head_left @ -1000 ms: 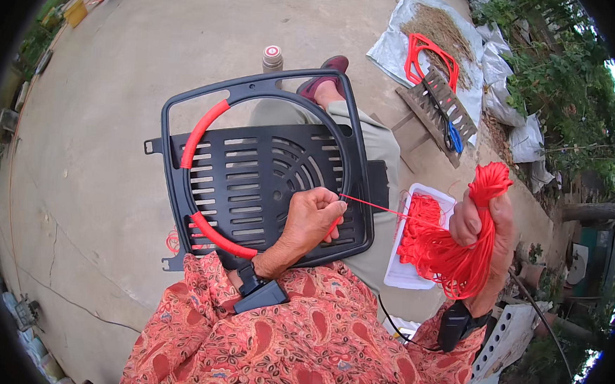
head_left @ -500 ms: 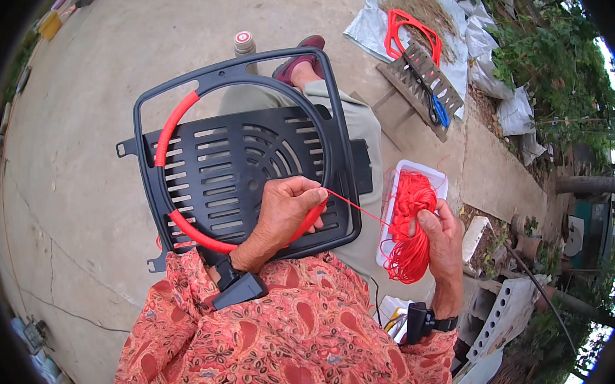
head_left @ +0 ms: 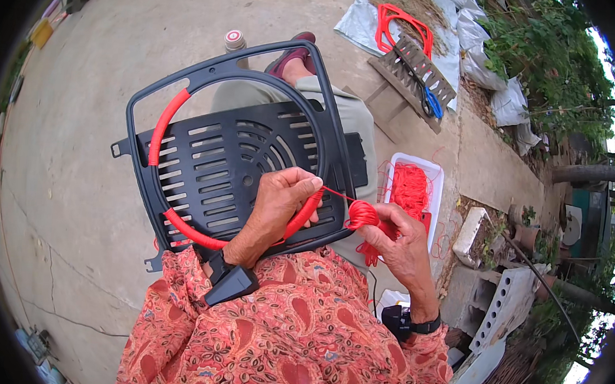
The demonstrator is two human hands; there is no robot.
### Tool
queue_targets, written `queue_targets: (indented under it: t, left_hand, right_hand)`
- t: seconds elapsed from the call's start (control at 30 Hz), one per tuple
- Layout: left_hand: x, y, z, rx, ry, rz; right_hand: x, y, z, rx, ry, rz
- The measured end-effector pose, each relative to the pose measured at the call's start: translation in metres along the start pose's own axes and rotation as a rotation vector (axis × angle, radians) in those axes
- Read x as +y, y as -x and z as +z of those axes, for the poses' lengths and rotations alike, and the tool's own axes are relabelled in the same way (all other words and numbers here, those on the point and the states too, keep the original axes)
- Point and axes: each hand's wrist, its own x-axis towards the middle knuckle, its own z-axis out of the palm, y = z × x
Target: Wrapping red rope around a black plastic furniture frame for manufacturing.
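Observation:
A black plastic chair frame (head_left: 203,164) with a slatted panel lies across my lap. Part of its round rim is wrapped in red cord (head_left: 158,130). My left hand (head_left: 278,204) presses on the wrapped rim at the lower right and pinches the cord there. A short taut strand runs from it to a bundle of red cord (head_left: 364,216) that my right hand (head_left: 403,243) grips just beside the frame's right edge. Loose loops of cord hang below that hand.
A white tray (head_left: 431,178) holding more red cord sits on the concrete to my right. Farther off lie a wooden rack (head_left: 414,65), blue-handled scissors (head_left: 433,101), a red frame (head_left: 402,22) on a tarp, and a small bottle (head_left: 234,41). Concrete blocks and pots stand at right.
My right hand has come down and in toward the frame with the red bundle, shortening the strand. The left hand stays on the rim.

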Motion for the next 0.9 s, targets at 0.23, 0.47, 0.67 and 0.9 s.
queue_targets:
  t: [0.23, 0.47, 0.67, 0.9]
  left_hand:
    - [-0.014, -0.006, 0.001, 0.062, -0.194, 0.283]
    - [-0.016, -0.007, -0.001, 0.152, -0.371, 0.394]
    - [-0.022, -0.009, -0.007, 0.196, -0.340, 0.397]
    - [-0.019, 0.000, 0.002, 0.149, -0.378, 0.404]
  right_hand:
    - [0.010, -0.023, 0.041, 0.094, 0.863, -0.570]
    - [0.004, -0.049, 0.071, 0.183, 0.783, -0.570]
    - [0.009, -0.024, 0.050, 0.151, 0.716, -0.627]
    - [0.012, -0.045, 0.059, 0.168, 0.811, -0.672]
